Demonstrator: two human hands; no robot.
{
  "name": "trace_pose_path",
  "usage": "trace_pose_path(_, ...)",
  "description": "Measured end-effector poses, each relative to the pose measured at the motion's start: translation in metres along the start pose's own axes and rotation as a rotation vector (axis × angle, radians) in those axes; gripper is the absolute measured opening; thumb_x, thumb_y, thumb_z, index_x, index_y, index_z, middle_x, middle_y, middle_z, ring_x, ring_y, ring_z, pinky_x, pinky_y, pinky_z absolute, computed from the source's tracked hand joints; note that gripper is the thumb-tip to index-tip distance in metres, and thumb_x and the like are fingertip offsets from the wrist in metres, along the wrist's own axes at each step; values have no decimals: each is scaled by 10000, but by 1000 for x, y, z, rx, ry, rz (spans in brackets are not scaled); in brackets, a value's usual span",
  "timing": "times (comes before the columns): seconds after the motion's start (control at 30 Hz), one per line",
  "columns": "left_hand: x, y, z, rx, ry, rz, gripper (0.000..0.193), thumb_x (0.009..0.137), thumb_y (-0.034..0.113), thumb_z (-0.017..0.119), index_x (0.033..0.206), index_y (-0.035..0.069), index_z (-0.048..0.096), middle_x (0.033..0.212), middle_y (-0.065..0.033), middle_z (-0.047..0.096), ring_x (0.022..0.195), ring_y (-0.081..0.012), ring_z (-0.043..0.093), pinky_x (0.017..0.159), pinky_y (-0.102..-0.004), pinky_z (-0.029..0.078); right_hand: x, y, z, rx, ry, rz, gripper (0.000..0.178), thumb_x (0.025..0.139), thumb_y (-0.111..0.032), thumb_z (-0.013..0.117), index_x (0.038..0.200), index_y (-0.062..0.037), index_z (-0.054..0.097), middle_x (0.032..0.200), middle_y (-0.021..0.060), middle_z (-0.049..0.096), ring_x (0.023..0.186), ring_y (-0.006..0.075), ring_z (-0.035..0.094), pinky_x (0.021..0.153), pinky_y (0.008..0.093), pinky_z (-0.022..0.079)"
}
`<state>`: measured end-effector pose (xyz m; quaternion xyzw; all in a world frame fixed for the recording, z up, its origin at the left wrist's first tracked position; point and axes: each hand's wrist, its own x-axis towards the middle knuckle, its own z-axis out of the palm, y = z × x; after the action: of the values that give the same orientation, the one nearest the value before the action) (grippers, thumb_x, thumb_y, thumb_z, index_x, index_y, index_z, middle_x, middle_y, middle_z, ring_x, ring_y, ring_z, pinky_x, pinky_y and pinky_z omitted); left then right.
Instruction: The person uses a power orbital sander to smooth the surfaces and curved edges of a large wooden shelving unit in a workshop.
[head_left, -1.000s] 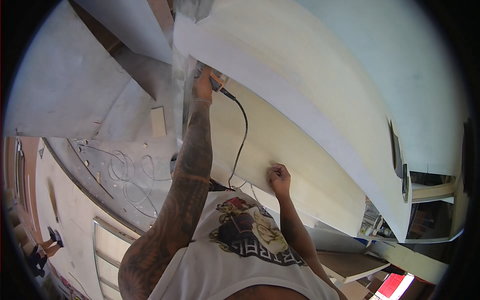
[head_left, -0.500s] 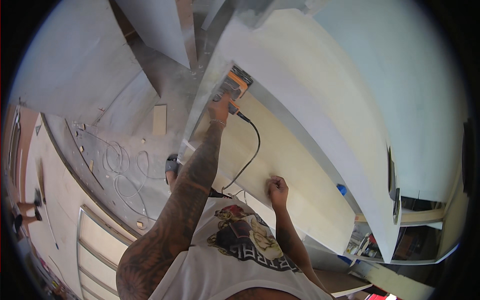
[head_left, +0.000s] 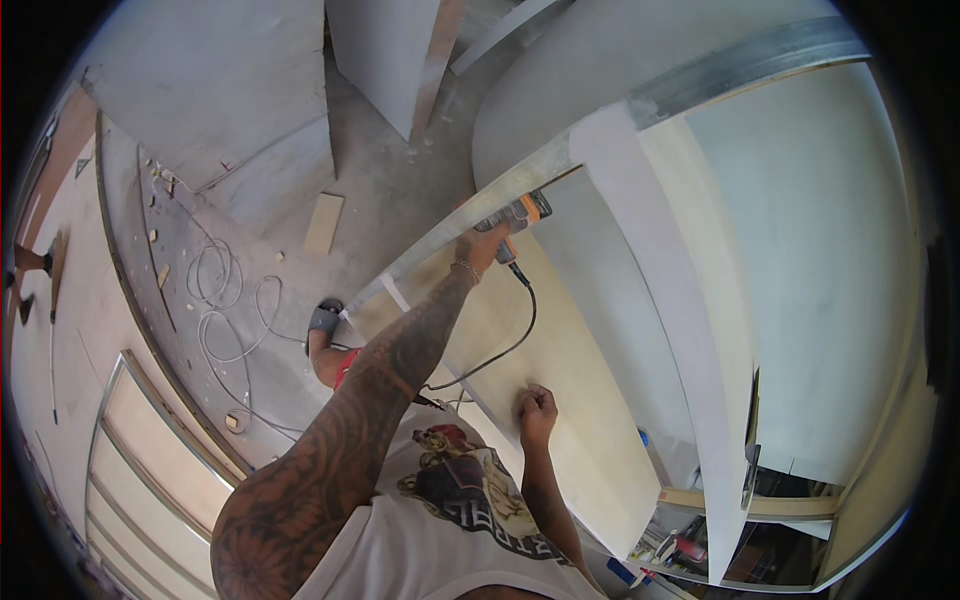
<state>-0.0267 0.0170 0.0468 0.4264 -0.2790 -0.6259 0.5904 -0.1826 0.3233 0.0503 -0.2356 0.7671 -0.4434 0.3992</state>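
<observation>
My left hand (head_left: 482, 247) is closed round an orange and black power sander (head_left: 524, 212) with a black cord. The sander is at the far end of a long cream panel (head_left: 575, 350), beside its left edge strip; whether its pad touches the surface is hidden. Nearer to me, my right hand (head_left: 538, 408) rests on the panel with its fingers curled together. What those fingers hold, if anything, cannot be made out. The black cord (head_left: 527, 318) loops from the sander back across the panel toward my waist.
Right of the panel rises a curved white partition (head_left: 700, 300). A compartment of assorted tools (head_left: 675, 545) lies at the lower right. On the left floor are a coiled pale cable (head_left: 225, 335), a wooden board (head_left: 323, 223) and scraps. A slatted frame (head_left: 130, 470) stands lower left.
The whole view has shifted and turned. My left hand and the sander have swung rightward in the picture, the sander now lying more level. My right hand stays on the panel, still curled.
</observation>
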Motion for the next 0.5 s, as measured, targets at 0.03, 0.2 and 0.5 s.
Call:
trace_pose_path(0.03,-1,1,1,-3,5,4,677,703,142,831,1240,-37,459,1142,-135,580,1030,-194,587,834,-313,523,0,-1,0,-12,7,6,207,864,-35,578,1065,11,581,836,52,648,564,78,500,483,225,383)
trace_pose_path(0.2,-26,12,26,226,3,36,671,698,160,819,1245,-30,480,1136,-120,601,1013,-199,611,829,-321,532,-4,1,-7,29,14,21,193,863,-38,602,1050,5,587,793,37,635,563,75,490,486,221,375)
trace_pose_path(0.5,0,-6,7,121,-50,52,548,695,155,825,1149,-13,567,1048,-96,642,932,-172,641,771,-313,553,6,-13,-2,167,22,-7,205,883,-15,558,1086,-4,580,928,85,657,619,95,544,531,235,448)
